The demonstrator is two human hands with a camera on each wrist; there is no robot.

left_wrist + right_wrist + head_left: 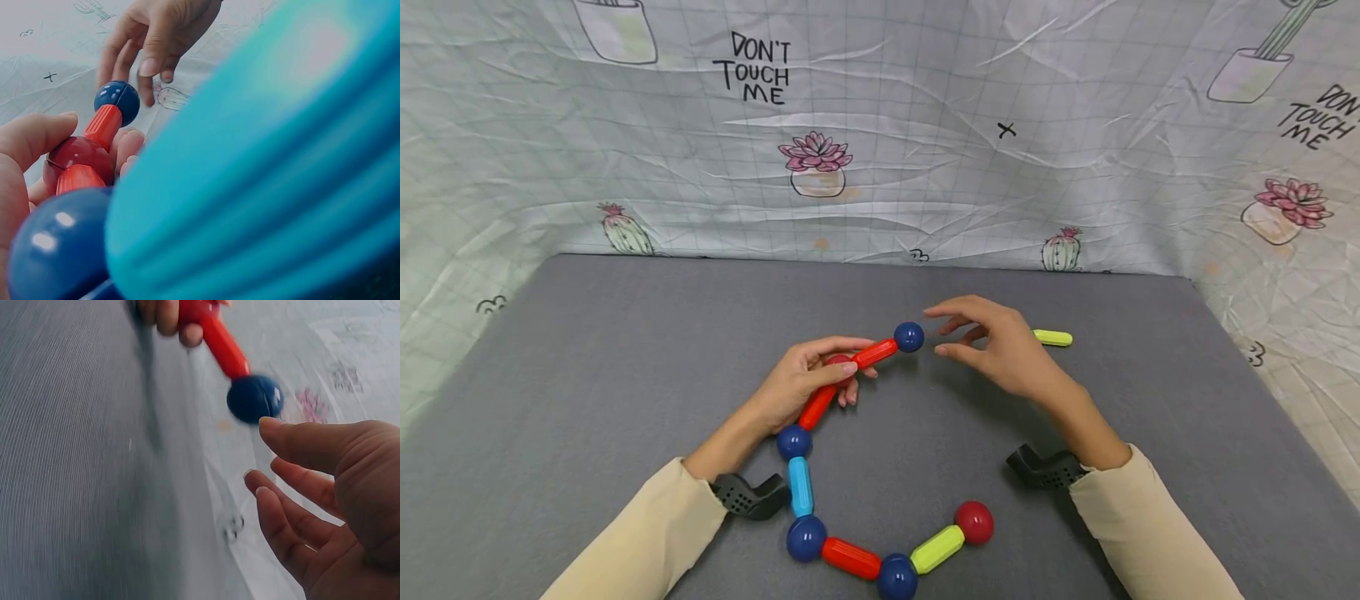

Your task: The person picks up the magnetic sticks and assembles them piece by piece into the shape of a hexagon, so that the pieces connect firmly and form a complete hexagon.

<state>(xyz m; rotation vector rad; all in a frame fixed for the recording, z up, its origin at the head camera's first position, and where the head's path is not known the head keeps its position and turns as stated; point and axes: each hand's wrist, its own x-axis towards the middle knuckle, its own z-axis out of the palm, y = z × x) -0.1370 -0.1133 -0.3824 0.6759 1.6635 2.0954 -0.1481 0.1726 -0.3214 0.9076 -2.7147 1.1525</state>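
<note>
Your left hand (pixel 805 379) pinches a red ball (pixel 838 364) where two red rods (pixel 874 353) meet, thumb over the top and fingers curled beneath, holding that end of the chain off the grey counter (pixel 587 375). From your left wrist the chain runs back toward you: a dark blue ball (pixel 793 442), a light blue rod (pixel 800 487), more balls and rods, ending at a red ball (pixel 973 522) lying between your forearms.

Past your left fingertips, the raised rod carries a dark blue ball (pixel 909 337) at its tip. That joint looks like the weak spot: a jolt or twist could drop the ball or buckle the chain.

Your right hand (pixel 1000 346) hovers just beside that ball, fingers loosely spread, holding nothing. A careless brush might knock it off. Behind your right hand lies a loose yellow-green rod (pixel 1052 337).
</note>
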